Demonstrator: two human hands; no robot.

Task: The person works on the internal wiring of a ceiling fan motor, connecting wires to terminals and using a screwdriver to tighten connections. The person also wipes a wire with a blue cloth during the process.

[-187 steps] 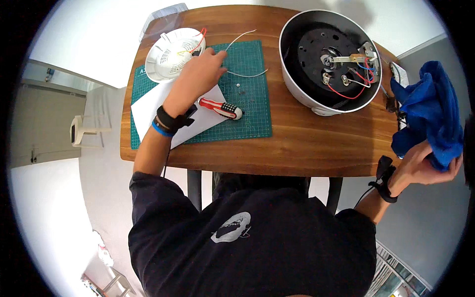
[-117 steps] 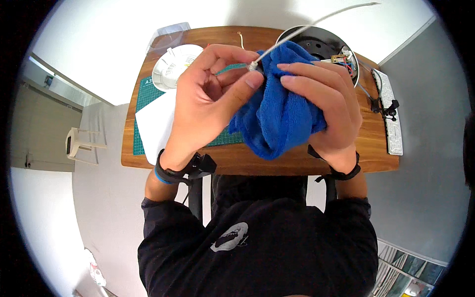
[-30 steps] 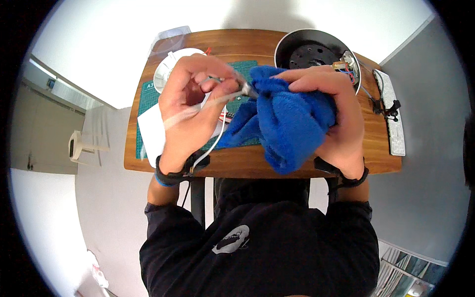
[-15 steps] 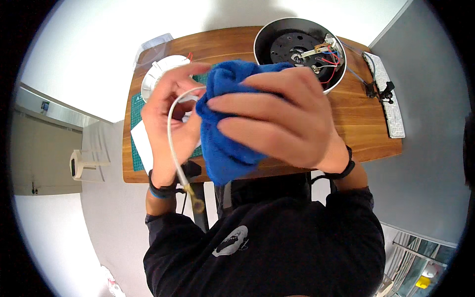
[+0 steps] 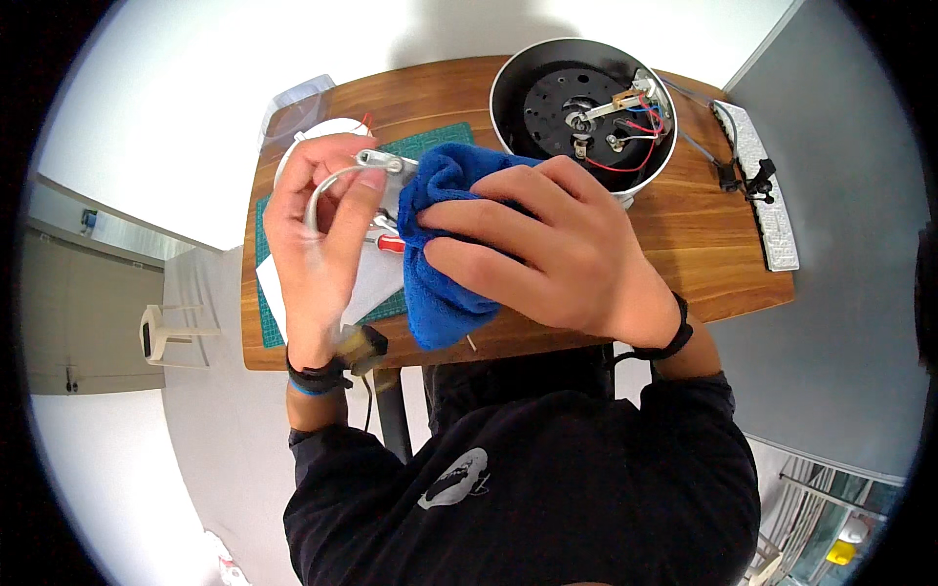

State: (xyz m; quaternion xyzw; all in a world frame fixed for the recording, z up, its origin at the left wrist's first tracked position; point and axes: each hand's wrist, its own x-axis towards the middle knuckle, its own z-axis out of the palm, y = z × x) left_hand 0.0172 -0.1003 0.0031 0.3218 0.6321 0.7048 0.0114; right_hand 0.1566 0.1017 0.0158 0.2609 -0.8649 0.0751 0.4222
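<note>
My left hand (image 5: 318,220) pinches a small silvery metal part (image 5: 372,158) between thumb and fingers. From the part a whitish wire (image 5: 330,182) curves back over the hand; its loose end is blurred near my wrist. Bunched up in my right hand (image 5: 572,249) is a blue cloth (image 5: 449,298), pressed against the right side of the metal part and hiding much of it. Below the part, a red screwdriver handle (image 5: 391,243) shows between my left thumb and the cloth.
A green cutting mat (image 5: 445,140) bearing white paper (image 5: 374,283) lies under my hands. Beyond my right hand stands a round appliance housing (image 5: 500,122) with a black interior and loose red wires. A white block (image 5: 767,220) with cables is at the right edge; a clear tray (image 5: 298,103) sits back left.
Both hands have shifted slightly, and the cloth has moved off the metal part's left end, which now shows. The dangling wire has swung left toward my wrist.
</note>
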